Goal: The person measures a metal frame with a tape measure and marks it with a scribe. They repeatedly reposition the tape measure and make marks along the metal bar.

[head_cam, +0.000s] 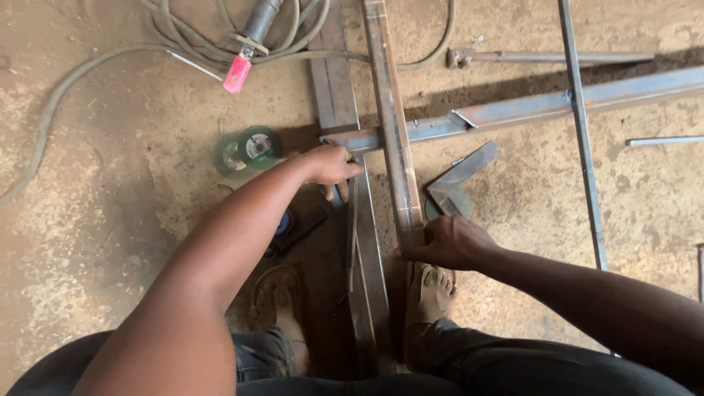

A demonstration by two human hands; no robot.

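Right hand (449,242) clamped around near end of upright steel bar (391,117) running away across crossing beam (513,106), left hand (330,164) closed, pressing on beam's end just left of bar.

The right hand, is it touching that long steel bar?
Touching. The head view shows the right hand wrapped around the near end of the steel bar.

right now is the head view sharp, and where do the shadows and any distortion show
Head view: mostly sharp and evenly lit, no strong glare; a dark shadow runs along the far edge of the long steel bar and pools under the left hand and right hand; the near forearms look oversized from the wide lens; the green discs stay clear.
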